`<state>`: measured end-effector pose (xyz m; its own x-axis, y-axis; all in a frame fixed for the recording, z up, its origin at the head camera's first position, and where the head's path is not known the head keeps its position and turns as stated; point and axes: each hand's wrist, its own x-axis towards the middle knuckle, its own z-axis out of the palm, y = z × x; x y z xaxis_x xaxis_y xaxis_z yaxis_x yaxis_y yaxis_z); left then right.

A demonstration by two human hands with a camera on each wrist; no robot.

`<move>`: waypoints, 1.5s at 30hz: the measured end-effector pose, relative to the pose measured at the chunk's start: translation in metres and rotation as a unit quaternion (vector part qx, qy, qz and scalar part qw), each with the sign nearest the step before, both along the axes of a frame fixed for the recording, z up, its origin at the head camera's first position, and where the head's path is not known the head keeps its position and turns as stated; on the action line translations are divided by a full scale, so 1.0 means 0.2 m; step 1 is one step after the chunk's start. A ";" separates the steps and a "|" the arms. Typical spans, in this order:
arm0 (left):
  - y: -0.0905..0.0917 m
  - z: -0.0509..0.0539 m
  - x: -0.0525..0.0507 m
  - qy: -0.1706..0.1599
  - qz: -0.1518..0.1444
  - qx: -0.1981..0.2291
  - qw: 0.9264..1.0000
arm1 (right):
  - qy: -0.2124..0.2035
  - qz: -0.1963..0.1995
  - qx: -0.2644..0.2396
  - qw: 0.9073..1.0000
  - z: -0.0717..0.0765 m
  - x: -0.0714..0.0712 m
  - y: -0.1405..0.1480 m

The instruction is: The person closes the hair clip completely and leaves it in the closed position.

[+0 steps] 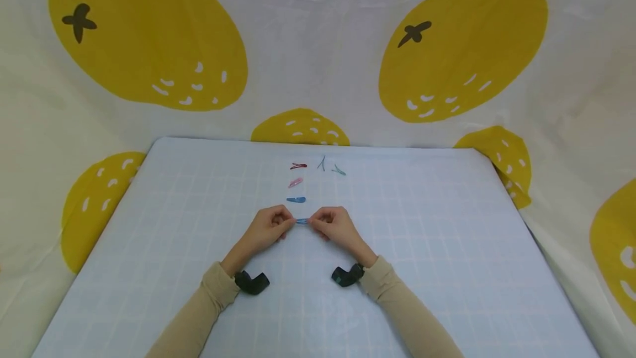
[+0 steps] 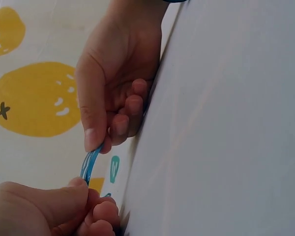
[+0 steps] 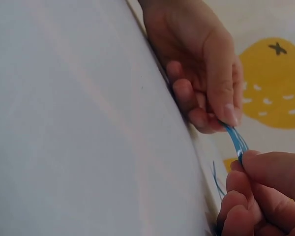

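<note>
Hands worked over the pale checked bench (image 1: 447, 247): left hand (image 1: 268, 229) and right hand (image 1: 340, 229) each pinched one end of a blue hair clip (image 1: 302, 221) with thumb and finger, the clip bridging the gap between them. Just beyond lay a second blue clip (image 1: 296, 200), then a pink clip (image 1: 295, 182) and a red clip (image 1: 298, 166), roughly in column; a teal clip (image 1: 322, 163) and a greenish clip (image 1: 339, 170) lay right of the red.
</note>
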<state>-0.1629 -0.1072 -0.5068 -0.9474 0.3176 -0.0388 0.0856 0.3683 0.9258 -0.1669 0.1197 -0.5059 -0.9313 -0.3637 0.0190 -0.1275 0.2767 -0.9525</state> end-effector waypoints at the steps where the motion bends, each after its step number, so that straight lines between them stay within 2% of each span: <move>1: 0.00 0.00 0.00 -0.003 0.001 -0.002 1.000 | 0.001 -0.001 0.001 1.000 0.00 0.00 0.00; 3: 0.01 -0.01 0.01 -0.004 0.002 0.001 1.000 | 0.002 -0.001 0.003 1.000 0.00 0.01 0.00; 10: 0.02 0.00 0.01 0.002 0.007 0.004 1.000 | -0.005 0.016 0.002 1.000 0.20 0.08 -0.02; 14: 0.03 0.01 0.01 0.020 0.016 -0.006 1.000 | -0.001 0.013 0.004 1.000 0.22 0.08 -0.03; 19: 0.04 0.01 0.01 0.049 0.026 -0.042 0.998 | -0.001 0.003 0.006 1.000 0.21 0.08 -0.04; 27: 0.04 0.01 0.01 0.059 0.032 -0.051 0.996 | 0.009 -0.029 0.001 1.000 0.04 0.03 -0.05; 33: 0.06 0.01 0.01 0.070 0.044 -0.070 0.994 | 0.017 -0.036 0.002 0.999 0.04 0.04 -0.04; 45: 0.10 0.05 0.02 0.067 0.064 -0.130 0.987 | 0.023 -0.040 0.009 0.999 0.05 0.04 -0.05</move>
